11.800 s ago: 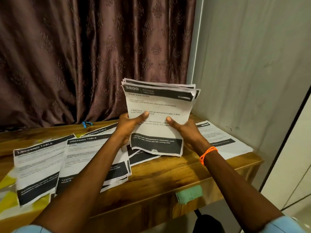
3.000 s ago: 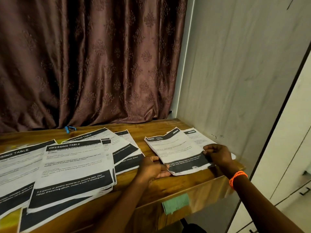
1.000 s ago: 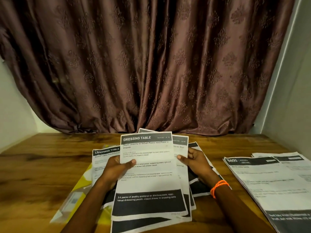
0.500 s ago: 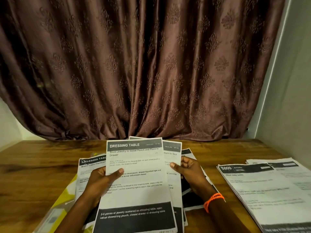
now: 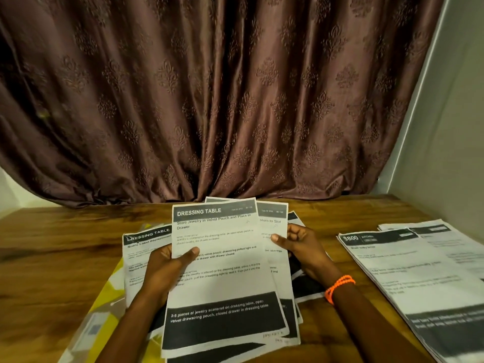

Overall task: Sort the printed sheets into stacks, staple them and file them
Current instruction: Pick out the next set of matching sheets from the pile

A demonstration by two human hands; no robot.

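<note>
A person's left hand (image 5: 167, 271) pinches the left edge of a "DRESSING TABLE" sheet (image 5: 222, 273), thumb on the printed face, fingers behind. The right hand (image 5: 301, 247) grips the right edge of the sheets fanned behind it (image 5: 275, 231), thumb on top. Both forearms reach up from the lower edge, an orange bracelet (image 5: 339, 286) on the right wrist. The bundle is held raised over a wooden table (image 5: 52, 258), above more sheets and a yellow folder (image 5: 104, 305). A separate "KITCHEN" stack (image 5: 419, 279) lies flat to the right, before a brown curtain (image 5: 209, 100).
</note>
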